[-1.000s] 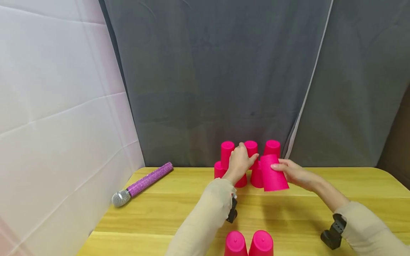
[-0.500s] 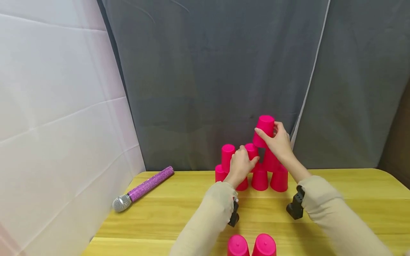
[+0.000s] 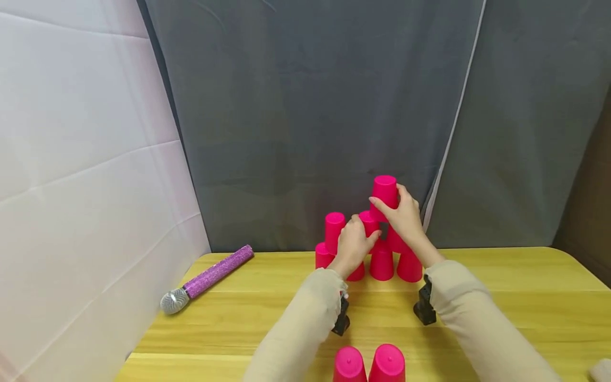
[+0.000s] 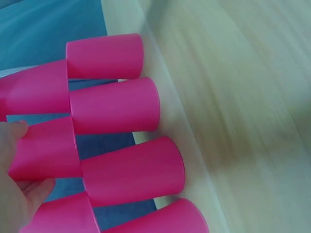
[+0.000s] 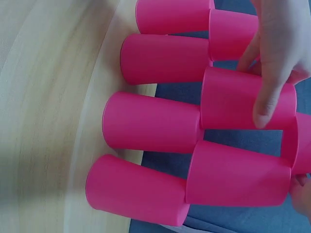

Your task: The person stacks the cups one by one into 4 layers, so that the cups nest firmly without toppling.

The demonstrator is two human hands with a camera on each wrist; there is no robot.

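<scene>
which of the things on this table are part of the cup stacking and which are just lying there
In the job:
- the stacked pink cups
- top cup, held by the right hand
- middle-row cup, touched by the left hand
- two spare cups at the near edge

Lying about:
- purple glitter microphone
- yellow wooden table
- grey curtain

Light is even and soft, with faint shadows on the table (image 3: 501,286). Both wrist views are blurred (the wood grain smears), and the head view bends at its edges.
</scene>
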